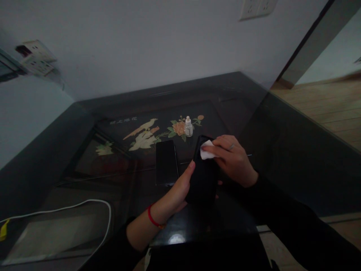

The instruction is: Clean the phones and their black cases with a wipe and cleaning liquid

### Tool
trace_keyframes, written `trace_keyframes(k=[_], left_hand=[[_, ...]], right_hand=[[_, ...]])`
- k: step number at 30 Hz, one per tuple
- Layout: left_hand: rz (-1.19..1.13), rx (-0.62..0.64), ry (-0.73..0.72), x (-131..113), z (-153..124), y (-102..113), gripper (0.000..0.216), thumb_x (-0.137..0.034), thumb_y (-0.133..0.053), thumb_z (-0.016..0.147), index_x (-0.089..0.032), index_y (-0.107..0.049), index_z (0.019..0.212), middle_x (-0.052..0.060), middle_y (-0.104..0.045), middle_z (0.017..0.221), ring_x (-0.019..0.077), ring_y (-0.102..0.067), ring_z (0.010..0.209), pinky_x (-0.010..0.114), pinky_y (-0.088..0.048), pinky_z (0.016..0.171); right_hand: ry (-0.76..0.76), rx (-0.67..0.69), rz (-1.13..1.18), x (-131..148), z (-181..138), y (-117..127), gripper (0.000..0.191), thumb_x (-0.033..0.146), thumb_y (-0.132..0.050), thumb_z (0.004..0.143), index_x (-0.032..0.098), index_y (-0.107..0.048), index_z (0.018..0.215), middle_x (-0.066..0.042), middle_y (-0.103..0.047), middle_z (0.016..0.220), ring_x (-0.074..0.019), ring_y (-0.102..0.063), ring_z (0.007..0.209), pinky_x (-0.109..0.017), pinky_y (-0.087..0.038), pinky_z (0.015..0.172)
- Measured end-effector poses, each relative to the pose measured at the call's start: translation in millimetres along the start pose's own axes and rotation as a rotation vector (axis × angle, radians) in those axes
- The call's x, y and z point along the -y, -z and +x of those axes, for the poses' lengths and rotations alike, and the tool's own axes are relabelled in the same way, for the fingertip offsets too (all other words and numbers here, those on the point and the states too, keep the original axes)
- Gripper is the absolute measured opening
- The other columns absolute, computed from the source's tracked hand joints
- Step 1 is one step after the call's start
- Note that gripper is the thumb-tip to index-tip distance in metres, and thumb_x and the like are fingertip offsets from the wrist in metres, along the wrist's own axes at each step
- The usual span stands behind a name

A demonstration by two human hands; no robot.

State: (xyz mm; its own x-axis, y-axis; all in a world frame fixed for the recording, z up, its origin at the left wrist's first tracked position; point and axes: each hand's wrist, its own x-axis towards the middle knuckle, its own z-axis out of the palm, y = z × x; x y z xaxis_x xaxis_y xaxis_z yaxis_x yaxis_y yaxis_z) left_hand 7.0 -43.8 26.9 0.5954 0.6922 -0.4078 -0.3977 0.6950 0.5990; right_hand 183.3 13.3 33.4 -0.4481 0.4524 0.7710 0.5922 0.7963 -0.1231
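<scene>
My left hand (184, 184) grips a black phone case (203, 184), thumb along its left edge and fingertips showing at its right side. In my right hand (232, 158) a folded white wipe (207, 149) is pinched and pressed against the inner face of the case near its top end. A black smartphone (166, 162) lies flat on the table, just left of the case. Behind the case stands a small clear bottle (188, 127) with a white cap, upright on the tabletop.
The dark glossy table (239, 94) carries a bird-and-flower picture (143, 135) and meets the wall at the back. A white cable (70, 206) curves across its left front. Wall sockets (258, 8) sit above, and wooden floor (335, 109) shows at the right.
</scene>
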Motion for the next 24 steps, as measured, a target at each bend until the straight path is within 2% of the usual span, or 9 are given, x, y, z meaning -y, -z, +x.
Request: trace_keyframes(k=[5, 11, 13, 17, 22, 24], left_hand=[[-0.009, -0.051, 0.030, 0.3, -0.8, 0.5, 0.066, -0.058, -0.029, 0.093, -0.007, -0.053, 0.128, 0.017, -0.072, 0.095, 0.0223, -0.069, 0.075, 0.037, -0.052, 0.077], [-0.022, 0.025, 0.018, -0.4, -1.3, -0.9, 0.067, -0.060, -0.033, 0.092, -0.012, -0.044, 0.137, 0.017, -0.072, 0.097, 0.0249, -0.069, 0.082, 0.040, -0.052, 0.077], [-0.019, 0.037, 0.027, -0.7, -1.3, -1.0, 0.068, -0.060, -0.033, 0.091, -0.011, -0.043, 0.137, 0.017, -0.072, 0.097, 0.0249, -0.069, 0.080, 0.040, -0.052, 0.077], [-0.025, -0.025, 0.032, -2.8, -1.6, -2.7, 0.064, -0.055, -0.024, 0.095, -0.010, -0.045, 0.136, 0.016, -0.072, 0.094, 0.0224, -0.069, 0.077, 0.038, -0.053, 0.075], [-0.030, -0.032, 0.044, -5.6, -3.1, -7.1, 0.064, -0.052, -0.019, 0.097, -0.009, -0.045, 0.135, 0.016, -0.072, 0.092, 0.0226, -0.070, 0.077, 0.037, -0.053, 0.073], [-0.042, -0.044, 0.037, -5.7, -3.6, -7.2, 0.064, -0.052, -0.020, 0.097, -0.009, -0.045, 0.136, 0.017, -0.072, 0.092, 0.0238, -0.070, 0.080, 0.038, -0.053, 0.073]], right_hand=[[0.122, 0.029, 0.053, 2.9, 0.8, 0.3, 0.019, 0.010, -0.052, 0.089, 0.016, -0.068, 0.098, -0.007, -0.064, 0.085, -0.0199, -0.058, 0.084, -0.036, -0.050, 0.077], [-0.019, -0.055, -0.016, 0.4, 0.5, 1.8, 0.020, 0.009, -0.054, 0.088, 0.018, -0.068, 0.099, -0.006, -0.067, 0.087, -0.0195, -0.059, 0.081, -0.035, -0.050, 0.073], [0.008, -0.056, -0.006, 0.6, 0.2, 1.4, 0.022, 0.009, -0.054, 0.087, 0.020, -0.068, 0.100, -0.005, -0.067, 0.088, -0.0194, -0.060, 0.084, -0.036, -0.050, 0.076], [0.128, -0.021, 0.043, 1.7, 0.4, 1.4, 0.023, 0.008, -0.054, 0.086, 0.021, -0.068, 0.100, -0.004, -0.067, 0.087, -0.0187, -0.061, 0.085, -0.038, -0.051, 0.085], [0.021, -0.036, 0.003, 0.6, 1.8, 4.6, 0.024, 0.008, -0.054, 0.086, 0.021, -0.069, 0.100, -0.005, -0.068, 0.088, -0.0194, -0.061, 0.085, -0.036, -0.051, 0.077], [0.060, -0.013, 0.014, 1.0, 2.6, 5.4, 0.024, 0.009, -0.055, 0.086, 0.022, -0.069, 0.099, -0.004, -0.068, 0.086, -0.0190, -0.061, 0.084, -0.036, -0.052, 0.078]])
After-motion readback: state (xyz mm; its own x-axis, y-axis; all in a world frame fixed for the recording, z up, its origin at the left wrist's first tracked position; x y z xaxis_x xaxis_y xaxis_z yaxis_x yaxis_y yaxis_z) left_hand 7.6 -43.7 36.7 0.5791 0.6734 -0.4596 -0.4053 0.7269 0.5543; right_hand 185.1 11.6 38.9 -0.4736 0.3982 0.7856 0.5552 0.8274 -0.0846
